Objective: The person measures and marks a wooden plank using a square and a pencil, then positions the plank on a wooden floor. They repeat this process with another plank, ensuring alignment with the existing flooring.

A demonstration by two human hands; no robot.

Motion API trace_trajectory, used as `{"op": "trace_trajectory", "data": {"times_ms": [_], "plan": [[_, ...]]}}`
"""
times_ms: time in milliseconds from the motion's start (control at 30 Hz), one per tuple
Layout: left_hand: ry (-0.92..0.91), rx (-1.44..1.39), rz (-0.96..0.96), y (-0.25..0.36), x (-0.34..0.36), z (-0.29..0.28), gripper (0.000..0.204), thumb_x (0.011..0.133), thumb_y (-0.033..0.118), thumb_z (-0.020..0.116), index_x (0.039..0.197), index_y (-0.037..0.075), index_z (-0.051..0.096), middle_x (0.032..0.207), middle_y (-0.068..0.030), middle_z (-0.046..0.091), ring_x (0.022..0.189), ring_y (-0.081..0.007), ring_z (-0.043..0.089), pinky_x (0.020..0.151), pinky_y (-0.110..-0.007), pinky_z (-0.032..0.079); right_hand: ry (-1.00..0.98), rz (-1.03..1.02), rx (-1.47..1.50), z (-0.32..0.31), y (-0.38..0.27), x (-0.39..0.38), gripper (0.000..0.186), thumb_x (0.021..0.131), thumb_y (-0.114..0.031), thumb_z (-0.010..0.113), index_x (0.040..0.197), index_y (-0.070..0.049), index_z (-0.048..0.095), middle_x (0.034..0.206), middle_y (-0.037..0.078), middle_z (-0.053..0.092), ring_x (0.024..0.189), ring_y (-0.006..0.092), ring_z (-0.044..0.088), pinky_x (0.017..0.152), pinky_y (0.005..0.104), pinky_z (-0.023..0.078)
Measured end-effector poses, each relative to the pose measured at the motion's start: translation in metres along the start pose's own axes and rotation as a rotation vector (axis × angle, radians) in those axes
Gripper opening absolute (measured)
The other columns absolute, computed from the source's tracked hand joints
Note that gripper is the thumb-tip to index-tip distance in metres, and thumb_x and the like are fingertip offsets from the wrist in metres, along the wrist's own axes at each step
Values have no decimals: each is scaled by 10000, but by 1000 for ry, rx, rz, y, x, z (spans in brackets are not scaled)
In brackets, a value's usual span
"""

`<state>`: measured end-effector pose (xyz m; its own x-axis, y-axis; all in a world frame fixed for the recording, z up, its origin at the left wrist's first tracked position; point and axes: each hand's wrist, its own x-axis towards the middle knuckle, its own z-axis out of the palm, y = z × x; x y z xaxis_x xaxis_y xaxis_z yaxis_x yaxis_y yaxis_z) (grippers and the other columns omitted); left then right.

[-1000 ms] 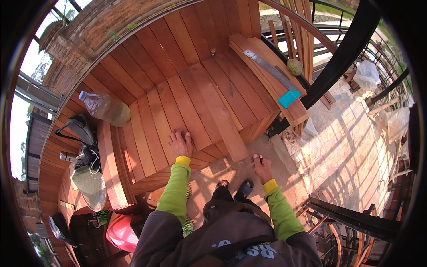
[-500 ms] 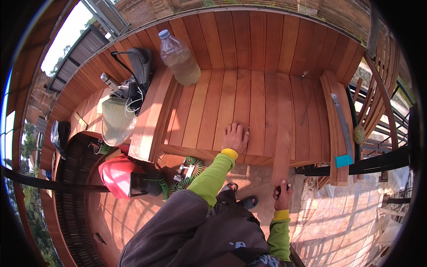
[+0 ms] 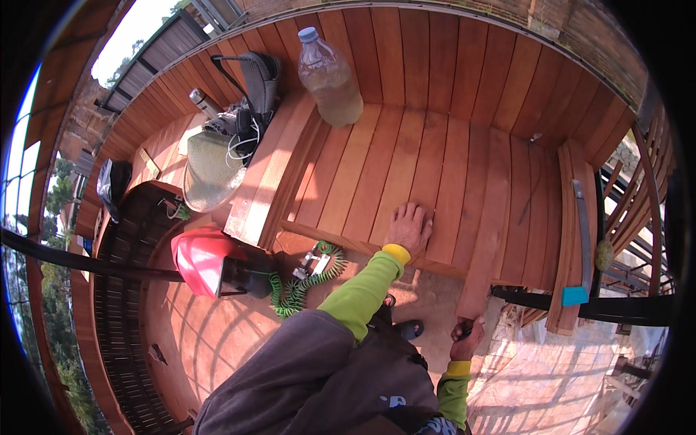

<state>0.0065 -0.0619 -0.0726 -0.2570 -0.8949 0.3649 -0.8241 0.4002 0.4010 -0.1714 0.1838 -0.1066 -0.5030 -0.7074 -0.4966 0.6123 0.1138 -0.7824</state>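
a: how many things are near my hands?
b: one loose board (image 3: 483, 243) on the bench (image 3: 377, 185), its near end jutting past the front edge; one bottle (image 3: 331, 90); one turquoise-handled metal tool (image 3: 583, 239).
a: my hands?
b: your left hand (image 3: 408, 228) lies palm down, grasping nothing. your right hand (image 3: 468, 342), at the board's end, curls around one small dark object (image 3: 465, 333); whether it grips the board, i cannot tell.
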Motion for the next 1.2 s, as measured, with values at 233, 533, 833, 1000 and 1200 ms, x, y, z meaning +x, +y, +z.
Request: {"op": "trace_trajectory", "data": {"times_ms": [233, 533, 833, 1000, 1200], "plan": [[-1, 20, -7, -6, -5, -1, 304, 829, 257, 580, 1067, 77, 523, 1113, -118, 506, 1084, -314, 467, 907, -458, 372, -17, -47, -107, -8, -7, -7, 370, 912, -407, 555, 909, -37, 561, 698, 51, 554, 466, 70, 406, 396, 201, 291], [21, 34, 55, 5, 5, 2, 259, 839, 234, 564, 1049, 86, 529, 1131, -117, 516, 1059, -337, 479, 900, -459, 384, -95, -290, -926, -117, 65, -11, 229, 897, -217, 510, 881, 0, 583, 655, 103, 615, 531, 217, 576, 499, 330, 451], [-3, 95, 42, -2, -1, 13, 289, 840, 249, 576, 1078, 87, 548, 1208, -102, 521, 1126, -315, 465, 934, -459, 368, 209, -161, -1089, -153, 105, -80, 202, 883, -178, 501, 872, -2, 599, 714, 189, 637, 682, 356, 630, 634, 414, 497], [-12, 49, 44, -7, -3, 9, 274, 841, 242, 574, 1065, 86, 546, 1210, -100, 514, 1121, -323, 462, 929, -469, 363, 251, -334, -978, -130, 87, -84, 173, 871, -130, 520, 920, -1, 624, 739, 162, 639, 693, 266, 632, 641, 354, 493], [-45, 87, 40, -8, -2, 12, 271, 846, 238, 569, 1072, 91, 539, 1217, -100, 507, 1116, -327, 464, 919, -470, 370, 564, -525, -775, -105, -46, -64, 129, 876, -81, 540, 946, -16, 628, 697, 116, 586, 575, 138, 542, 542, 275, 422]]}}
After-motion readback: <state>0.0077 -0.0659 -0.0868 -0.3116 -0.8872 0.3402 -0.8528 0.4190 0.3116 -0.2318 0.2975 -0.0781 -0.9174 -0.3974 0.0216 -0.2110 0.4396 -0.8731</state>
